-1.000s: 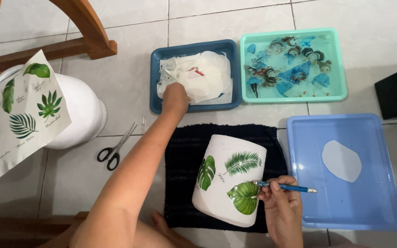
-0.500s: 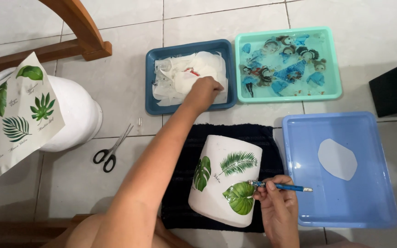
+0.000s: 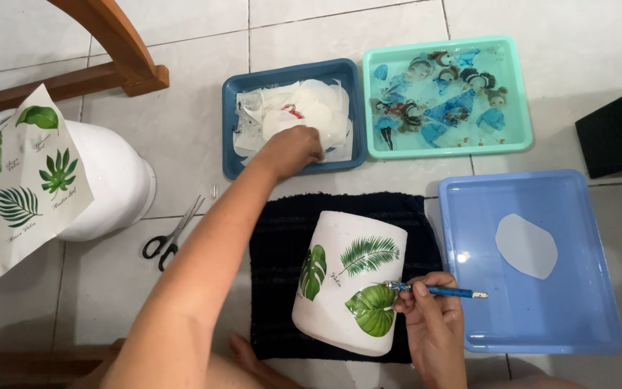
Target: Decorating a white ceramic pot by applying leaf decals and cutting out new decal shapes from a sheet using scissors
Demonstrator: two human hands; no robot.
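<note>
The left hand [image 3: 293, 150] reaches into the dark blue tray [image 3: 237, 101], fingers curled down onto the white paper pieces [image 3: 311, 108] heaped inside; its fingertips are hidden under the hand itself, so whether it pinches a piece or only presses on the heap cannot be told. The forearm runs diagonally across the view and covers the left edge of the black towel [image 3: 275, 288] on the tiled floor [image 3: 181, 130].

The right hand [image 3: 430, 310] is clenched around a thin blue tool [image 3: 440, 291], whose tip lies against a green leaf picture on the white pot [image 3: 332, 302]. The pot lies tilted on its side on the towel, with three leaf pictures on its wall; its far side is out of sight.

Just right of the towel sits a light blue tray [image 3: 584, 317] holding one white oval paper [image 3: 526, 246]. Behind it, beside the dark blue tray, a teal tray [image 3: 520, 108] holds water with coloured doll-figure cutouts, blurred by the water. A black object [image 3: 620, 130] is cut off at the right edge.

To the left lie scissors [image 3: 170, 238], near a second white pot [image 3: 113, 187], half hidden by a sheet of leaf pictures [image 3: 19, 187] cut off at the frame. A wooden chair leg [image 3: 109, 36] crosses the top left.
</note>
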